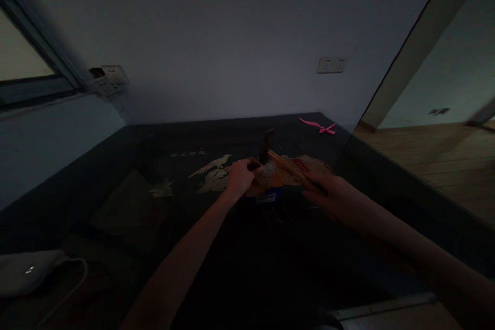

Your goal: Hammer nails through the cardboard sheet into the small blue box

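The hammer point(286, 166) is over the middle of the dark tabletop point(209, 136), its wooden handle running up and to the left from the right hand point(327, 191) to a dark head that stands up beyond the left hand point(242, 176). The right hand's fingers are clamped around the lower part of the handle. The left hand is just to the left of the hammer head, with its thumb and fingers bent inward; it is too dark to tell whether the tips meet or pinch anything. Beneath and around the hammer lies a patterned orange-and-tan piece point(274, 178) with a small red patch toward its right side, and a blue packet point(268, 196) with a pale label shows at its near edge. To the left of the left hand, the tabletop carries a pale bird-and-flower design point(212, 172), with a line of light characters above it. A pink ribbon point(322, 127), looped or tied at its right end, lies near the far right corner. At the lower left is a white device point(29, 272) with a white cable point(75, 283). Beyond the tabletop, a double wall socket point(331, 65) is mounted on the pale wall point(216, 41), and more sockets point(112, 76) show near the left corner. Wood-look flooring point(425, 149) extends at the right.
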### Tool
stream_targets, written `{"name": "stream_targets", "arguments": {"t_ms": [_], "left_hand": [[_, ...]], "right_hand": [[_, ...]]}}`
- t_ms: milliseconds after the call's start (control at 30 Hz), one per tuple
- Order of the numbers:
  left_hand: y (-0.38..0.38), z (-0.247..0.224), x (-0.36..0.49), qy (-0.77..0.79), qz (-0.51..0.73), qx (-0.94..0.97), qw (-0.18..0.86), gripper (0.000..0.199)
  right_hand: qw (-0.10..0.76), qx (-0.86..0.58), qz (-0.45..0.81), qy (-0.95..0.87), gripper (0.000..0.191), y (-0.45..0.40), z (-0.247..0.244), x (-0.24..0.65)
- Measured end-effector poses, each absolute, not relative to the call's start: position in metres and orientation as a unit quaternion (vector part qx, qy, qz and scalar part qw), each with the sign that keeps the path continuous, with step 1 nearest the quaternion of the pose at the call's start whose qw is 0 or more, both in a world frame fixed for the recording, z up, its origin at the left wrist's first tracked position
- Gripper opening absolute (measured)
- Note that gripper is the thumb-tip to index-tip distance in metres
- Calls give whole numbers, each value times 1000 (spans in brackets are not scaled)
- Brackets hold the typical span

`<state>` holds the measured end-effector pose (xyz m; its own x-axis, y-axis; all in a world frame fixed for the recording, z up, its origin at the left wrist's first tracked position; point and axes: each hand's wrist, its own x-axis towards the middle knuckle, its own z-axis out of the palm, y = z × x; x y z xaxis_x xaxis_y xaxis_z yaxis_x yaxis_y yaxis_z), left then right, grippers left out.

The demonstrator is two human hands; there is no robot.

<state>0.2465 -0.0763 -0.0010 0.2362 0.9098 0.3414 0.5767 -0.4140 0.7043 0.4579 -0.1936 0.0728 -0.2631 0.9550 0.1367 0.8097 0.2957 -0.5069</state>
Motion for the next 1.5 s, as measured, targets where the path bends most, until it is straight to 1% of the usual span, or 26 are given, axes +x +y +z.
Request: {"name": "stream_targets", "arguments": {"t_ms": [100, 267, 400, 500, 667, 800, 933, 1033, 1233, 1400, 1500], "left_hand": [[-76, -2, 247, 492, 380, 748, 231, 8], [-76, -1, 247, 500, 366, 756, 210, 11], [-76, 0, 246, 496, 373, 753, 220, 11], [-76, -2, 246, 488, 380, 753, 223, 11], [-75, -2, 247, 502, 365, 753, 219, 14], [-77, 1, 247, 497, 368, 751, 229, 12], [-79, 4, 248, 510, 355, 751, 223, 13], [-79, 3, 247, 513, 346, 759, 204, 16], [-77, 0, 247, 500, 367, 752, 223, 12], [-78, 1, 247, 511, 353, 756, 206, 14], [-78, 1, 246, 506, 353, 758, 213, 13]], "right_hand": [[220, -560, 158, -783, 20, -194, 73, 459], [196, -561, 172, -786, 20, -190, 65, 458], [205, -578, 163, -773, 17, -193, 69, 457], [205, -580, 163, -771, 19, -194, 70, 457], [182, -564, 162, -789, 21, -191, 62, 460], [204, -567, 144, -785, 21, -194, 65, 460], [191, -563, 166, -787, 22, -194, 65, 457], [191, -558, 162, -791, 20, -193, 63, 456], [221, -562, 145, -784, 18, -193, 62, 458], [198, -565, 165, -784, 21, -192, 59, 457], [211, -564, 159, -782, 21, -194, 61, 457]]}}
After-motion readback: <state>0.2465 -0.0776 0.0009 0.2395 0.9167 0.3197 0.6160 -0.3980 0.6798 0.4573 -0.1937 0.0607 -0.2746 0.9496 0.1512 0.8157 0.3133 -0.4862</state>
